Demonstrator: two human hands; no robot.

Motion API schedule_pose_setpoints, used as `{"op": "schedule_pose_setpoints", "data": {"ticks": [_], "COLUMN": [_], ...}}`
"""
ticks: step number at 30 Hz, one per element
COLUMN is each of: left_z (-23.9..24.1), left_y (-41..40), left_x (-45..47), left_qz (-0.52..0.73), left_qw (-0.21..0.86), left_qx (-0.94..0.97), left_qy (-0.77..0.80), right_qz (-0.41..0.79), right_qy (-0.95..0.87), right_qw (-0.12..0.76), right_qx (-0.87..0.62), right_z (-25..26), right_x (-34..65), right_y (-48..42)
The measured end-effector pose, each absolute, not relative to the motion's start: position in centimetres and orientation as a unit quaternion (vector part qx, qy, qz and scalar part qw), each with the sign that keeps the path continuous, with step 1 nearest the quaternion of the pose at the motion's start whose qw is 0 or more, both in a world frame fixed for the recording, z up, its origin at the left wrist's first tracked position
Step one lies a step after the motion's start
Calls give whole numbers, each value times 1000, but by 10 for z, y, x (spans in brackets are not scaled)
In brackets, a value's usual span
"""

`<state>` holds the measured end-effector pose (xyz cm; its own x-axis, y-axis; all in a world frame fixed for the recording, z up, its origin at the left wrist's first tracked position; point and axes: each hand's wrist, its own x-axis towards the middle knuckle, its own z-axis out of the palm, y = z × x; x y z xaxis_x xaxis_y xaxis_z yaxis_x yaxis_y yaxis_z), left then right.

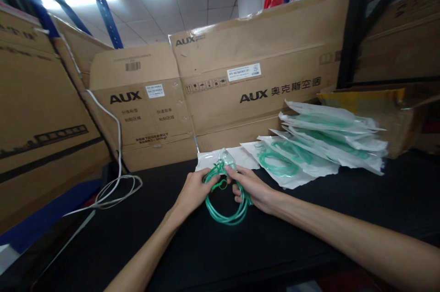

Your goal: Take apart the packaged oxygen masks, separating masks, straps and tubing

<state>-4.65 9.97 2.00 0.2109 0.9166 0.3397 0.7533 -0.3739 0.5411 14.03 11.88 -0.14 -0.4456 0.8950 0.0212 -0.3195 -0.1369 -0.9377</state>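
A coil of green plastic tubing [227, 221] hangs in a loop between my two hands over the black table. At its top is a clear face mask [226, 158] with a green strap near it. My left hand [194, 191] is closed on the left side of the coil, thumb over the tubing. On the other side my right hand [254, 189] has its fingers wrapped round the tubing, with the thumb near the mask. Just behind the hands a white packet [206, 160] lies flat, partly hidden by the mask and fingers.
To the right, several white packets [330, 136] with green tubing inside are piled up. Tall cardboard panels [213, 113] stand along the back of the black table [275, 246]. A white cable [118, 182] lies looped at the left, beside a cardboard box [44, 108].
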Motion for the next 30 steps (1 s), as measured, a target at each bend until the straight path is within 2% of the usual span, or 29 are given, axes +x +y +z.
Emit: {"op": "schedule_pose_setpoints", "data": {"ticks": [7,13,19,25,30], "left_z": [6,2,9,17,15], "left_y": [108,100,94,98,103], "left_x": [-40,-33,-33,-49,-59], "left_qz": [358,336,316,336,180], "left_qw": [234,194,214,79,42], "left_qx": [745,751,720,744,782], "left_qy": [512,535,579,572,595], "right_qz": [719,775,754,737,716], "right_qy": [-463,-427,-416,-418,-412], "right_qw": [441,415,474,512,540], "right_qx": [-272,-213,-183,-141,-164], "right_z": [2,-4,4,13,16], "right_x": [143,142,144,154,157], "right_y": [117,118,123,131,136]}}
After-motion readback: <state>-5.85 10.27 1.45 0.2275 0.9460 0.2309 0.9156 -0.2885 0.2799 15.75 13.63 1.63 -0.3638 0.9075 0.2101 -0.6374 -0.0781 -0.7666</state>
